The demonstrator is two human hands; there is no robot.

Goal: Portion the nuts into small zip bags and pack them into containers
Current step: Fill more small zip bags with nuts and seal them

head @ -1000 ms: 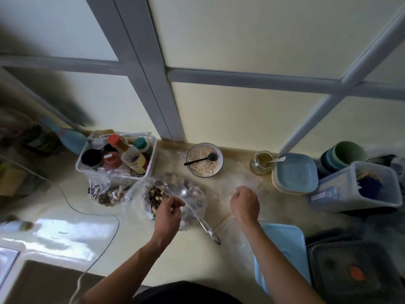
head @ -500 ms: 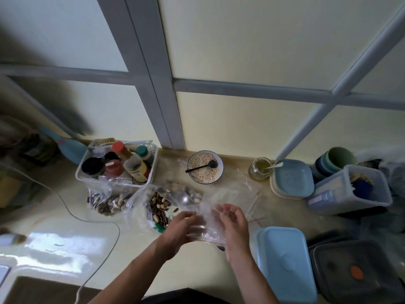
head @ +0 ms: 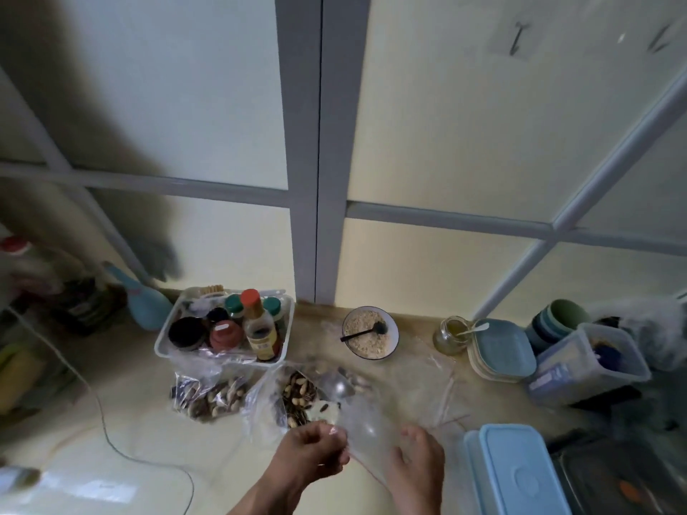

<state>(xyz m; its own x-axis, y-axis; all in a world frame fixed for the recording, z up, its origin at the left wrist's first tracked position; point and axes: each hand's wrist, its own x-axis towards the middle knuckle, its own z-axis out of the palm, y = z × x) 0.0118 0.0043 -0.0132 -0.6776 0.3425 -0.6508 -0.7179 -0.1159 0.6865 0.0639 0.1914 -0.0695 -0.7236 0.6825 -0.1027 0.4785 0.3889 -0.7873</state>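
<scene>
Both my hands hold one small clear zip bag just above the counter. My left hand pinches its left edge, and my right hand grips its right side. Right behind it sits a big clear bag of mixed nuts with a metal scoop lying in it. A smaller filled bag of nuts lies to the left. More empty zip bags are spread on the counter to the right. A light blue lidded container stands at my right.
A white tray of jars and bottles stands at the back left. A bowl of oats with a black spoon, a glass jar, stacked blue plates, a clear tub and a dark container fill the right. A cable crosses the left counter.
My left hand left the scoop in the nut bag and joined my right hand on an empty zip bag, lifted off the counter. The camera tilted up.
</scene>
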